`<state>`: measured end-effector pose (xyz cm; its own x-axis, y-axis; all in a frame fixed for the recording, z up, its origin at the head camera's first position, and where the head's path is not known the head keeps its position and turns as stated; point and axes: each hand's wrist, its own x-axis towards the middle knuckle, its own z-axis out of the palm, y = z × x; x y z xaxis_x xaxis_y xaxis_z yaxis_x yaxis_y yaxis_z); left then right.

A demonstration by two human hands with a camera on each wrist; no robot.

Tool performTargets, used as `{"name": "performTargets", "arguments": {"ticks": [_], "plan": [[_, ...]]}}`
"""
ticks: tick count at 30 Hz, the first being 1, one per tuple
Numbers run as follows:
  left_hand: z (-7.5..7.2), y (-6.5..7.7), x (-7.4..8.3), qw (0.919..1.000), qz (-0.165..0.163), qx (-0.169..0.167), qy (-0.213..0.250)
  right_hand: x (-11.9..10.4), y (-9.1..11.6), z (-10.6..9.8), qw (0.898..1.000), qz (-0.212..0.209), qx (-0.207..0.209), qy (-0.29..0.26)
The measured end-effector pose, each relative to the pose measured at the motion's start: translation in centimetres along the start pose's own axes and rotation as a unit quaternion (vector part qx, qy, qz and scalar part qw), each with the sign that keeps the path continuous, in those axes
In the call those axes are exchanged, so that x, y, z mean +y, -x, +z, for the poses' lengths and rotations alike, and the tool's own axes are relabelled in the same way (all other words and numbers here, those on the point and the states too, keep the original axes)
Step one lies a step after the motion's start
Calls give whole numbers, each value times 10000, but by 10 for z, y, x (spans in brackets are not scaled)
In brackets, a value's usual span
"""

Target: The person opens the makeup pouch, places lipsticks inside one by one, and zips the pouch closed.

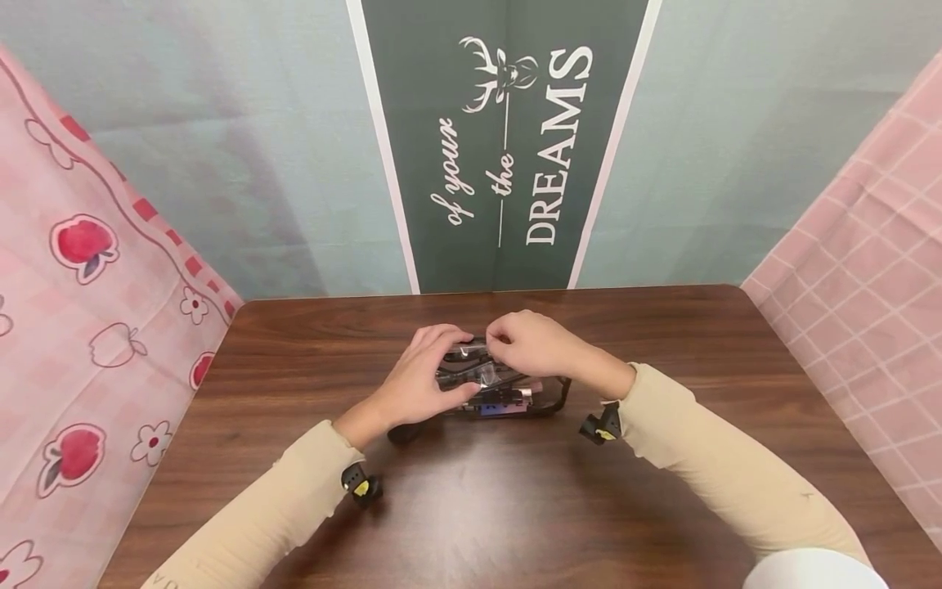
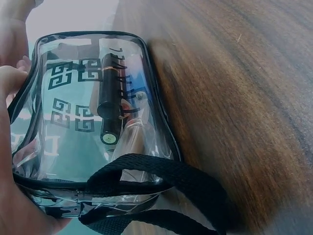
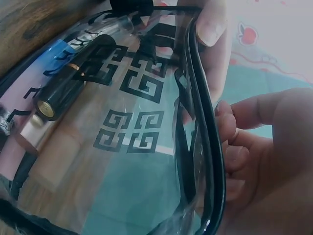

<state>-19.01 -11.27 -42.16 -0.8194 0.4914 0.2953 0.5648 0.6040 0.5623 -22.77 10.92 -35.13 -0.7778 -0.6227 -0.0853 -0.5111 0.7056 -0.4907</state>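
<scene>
A clear cosmetic bag [image 1: 489, 376] with black piping stands on its side on the table between both hands. My left hand [image 1: 425, 383] grips it at the left end, thumb on the near side and fingers over the far side. At its upper edge, my right hand [image 1: 540, 348] is curled, thumb and fingertips pinched together by the zipper edge [image 3: 214, 147]; the pull itself is hidden. Through the clear wall show a black lipstick-like tube [image 3: 73, 73], a blue-and-pink item [image 3: 27, 105] and other cosmetics. A black strap [image 2: 151, 166] loops from the left end.
The brown wooden table [image 1: 471, 499] extends around the bag. Behind it hangs a green and grey curtain [image 1: 500, 270] with lettering. Pink printed cloths [image 1: 110, 327] stand at both sides. Each wrist carries a small black camera [image 1: 603, 425].
</scene>
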Motion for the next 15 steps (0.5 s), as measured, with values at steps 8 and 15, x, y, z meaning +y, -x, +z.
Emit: {"name": "performTargets", "arguments": {"ticks": [8,15], "plan": [[-1,-1,0,9999,-123,-85,-3,7,8,-5,9969,114,354,700],[0,-1,-1,9997,-167,-165,-33,11,9,-7,9975,31,418,564]]}}
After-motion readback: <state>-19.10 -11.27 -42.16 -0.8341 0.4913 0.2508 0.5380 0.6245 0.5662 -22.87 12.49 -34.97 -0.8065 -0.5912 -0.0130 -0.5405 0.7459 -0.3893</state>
